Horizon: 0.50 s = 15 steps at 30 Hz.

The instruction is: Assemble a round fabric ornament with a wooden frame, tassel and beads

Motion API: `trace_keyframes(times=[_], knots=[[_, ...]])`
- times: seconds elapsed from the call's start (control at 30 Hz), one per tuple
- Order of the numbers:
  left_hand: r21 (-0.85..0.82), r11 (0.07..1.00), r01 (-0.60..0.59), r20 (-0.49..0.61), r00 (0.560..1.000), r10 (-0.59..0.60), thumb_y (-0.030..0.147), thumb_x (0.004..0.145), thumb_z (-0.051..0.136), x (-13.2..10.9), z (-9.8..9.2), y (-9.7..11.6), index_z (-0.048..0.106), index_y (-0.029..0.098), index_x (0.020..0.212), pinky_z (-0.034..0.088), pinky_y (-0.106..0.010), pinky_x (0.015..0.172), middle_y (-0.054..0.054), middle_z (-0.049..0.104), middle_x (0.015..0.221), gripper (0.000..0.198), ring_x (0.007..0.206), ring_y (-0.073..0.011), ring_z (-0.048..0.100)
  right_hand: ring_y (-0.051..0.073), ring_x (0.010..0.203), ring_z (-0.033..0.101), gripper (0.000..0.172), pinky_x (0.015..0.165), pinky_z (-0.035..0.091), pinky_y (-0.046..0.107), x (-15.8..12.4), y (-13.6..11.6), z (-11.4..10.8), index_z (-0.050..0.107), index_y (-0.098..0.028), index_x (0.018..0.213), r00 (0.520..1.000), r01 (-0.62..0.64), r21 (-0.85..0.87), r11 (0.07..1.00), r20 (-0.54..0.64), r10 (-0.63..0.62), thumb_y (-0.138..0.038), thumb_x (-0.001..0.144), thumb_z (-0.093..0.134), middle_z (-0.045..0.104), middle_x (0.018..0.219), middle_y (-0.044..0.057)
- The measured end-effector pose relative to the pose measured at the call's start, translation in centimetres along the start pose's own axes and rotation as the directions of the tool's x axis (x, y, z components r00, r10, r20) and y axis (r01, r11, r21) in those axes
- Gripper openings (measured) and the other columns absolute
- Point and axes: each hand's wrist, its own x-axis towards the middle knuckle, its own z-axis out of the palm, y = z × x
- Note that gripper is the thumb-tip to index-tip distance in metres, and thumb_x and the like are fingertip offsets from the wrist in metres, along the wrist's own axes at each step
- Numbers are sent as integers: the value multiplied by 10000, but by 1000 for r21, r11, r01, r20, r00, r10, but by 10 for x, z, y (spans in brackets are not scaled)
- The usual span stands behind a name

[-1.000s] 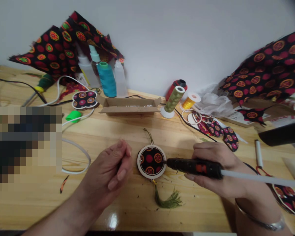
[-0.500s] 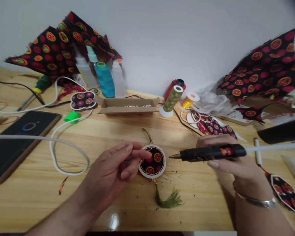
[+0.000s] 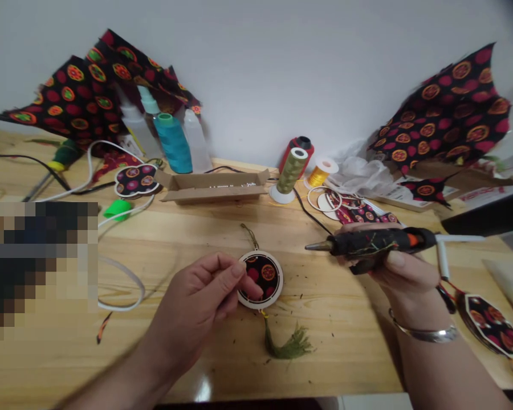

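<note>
A round pendant (image 3: 268, 279) with a pale rim and dark patterned fabric lies flat on the wooden table. Its cord loop points away from me and a green tassel (image 3: 288, 343) trails towards me. My left hand (image 3: 211, 287) is over the pendant's left side, thumb and fingers drawn together; whatever they may pinch is too small to make out. To the right, my right hand (image 3: 404, 270) grips a black glue gun (image 3: 367, 244) from below. Its metal nozzle points left and hangs above the table, apart from the pendant. A white glue stick (image 3: 461, 238) sticks out of its back.
Behind stand an open cardboard box (image 3: 218, 188), a green thread cone (image 3: 291, 173), a yellow spool (image 3: 322, 171) and a teal cone (image 3: 173, 142). A white cable (image 3: 142, 290) loops at left. An octagonal ornament (image 3: 493, 326) lies at right. The left edge is pixelated.
My right hand has raised and turned the glue gun, its nozzle now higher and farther from the pendant. My left thumb has shifted to the pendant's rim. The view has shifted slightly.
</note>
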Motion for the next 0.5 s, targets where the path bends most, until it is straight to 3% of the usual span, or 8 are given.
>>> trace_keyframes(times=[0.1, 0.2, 0.33, 0.5], knots=[[197, 978, -63, -57, 995, 75, 304, 731, 717, 1, 8, 5, 723, 200, 643, 459, -183, 508, 11, 728, 595, 137, 540, -107, 591, 231, 569, 663, 330, 528, 522, 336, 4, -1, 3, 734, -204, 871, 1000, 20, 30, 999, 16, -21, -451, 654, 772, 721, 637, 38], [471, 868, -157, -8, 983, 182, 262, 729, 692, 5, 16, 5, 761, 232, 665, 488, -227, 516, 22, 752, 608, 98, 563, -151, 654, 219, 562, 651, 292, 497, 516, 315, 8, -3, 6, 739, -191, 761, 999, 15, 34, 999, 29, -16, -462, 656, 770, 706, 619, 47], [768, 522, -370, 180, 908, 378, 212, 786, 644, 11, 19, -10, 770, 260, 737, 500, -291, 574, 39, 779, 703, 143, 604, -179, 696, 209, 555, 637, 323, 513, 531, 321, 11, -4, 9, 730, -185, 664, 1000, 21, 15, 1000, 8, -21, -505, 645, 766, 680, 589, 50], [844, 139, -518, 360, 740, 569, 227, 835, 621, 16, 18, -28, 766, 243, 815, 512, -320, 545, 13, 779, 716, 148, 592, -205, 707, 208, 556, 630, 330, 516, 520, 320, 10, -4, 10, 743, -199, 667, 1000, 9, 17, 1000, -6, -8, -526, 629, 772, 682, 583, 39]])
